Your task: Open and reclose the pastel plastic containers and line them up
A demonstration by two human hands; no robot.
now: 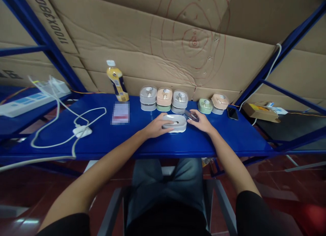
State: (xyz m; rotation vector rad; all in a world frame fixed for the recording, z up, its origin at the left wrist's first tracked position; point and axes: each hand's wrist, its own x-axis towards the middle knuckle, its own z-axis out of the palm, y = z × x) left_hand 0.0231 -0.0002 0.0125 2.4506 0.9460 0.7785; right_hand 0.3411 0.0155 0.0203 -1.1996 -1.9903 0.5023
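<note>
- The left hand [155, 125] is curling its fingers over a white plastic tub [174, 123], seeming to keep it steady on the blue worktop [229, 139], at 12 o'clock from the lap.
- The right hand [201, 122] is pinching a dark clear piece [191, 115] with bent fingers, at the tub's 2 o'clock.
- Lidded tubs [164, 97] are standing in a tidy row behind, out of the way.

I've got both bare forearms [112, 158] reaching forward from black sleeves [66, 225] and angling inward. My left hand [155, 125] and right hand [201, 122] sit palms down, close but apart, fingers curved toward each other.
</note>
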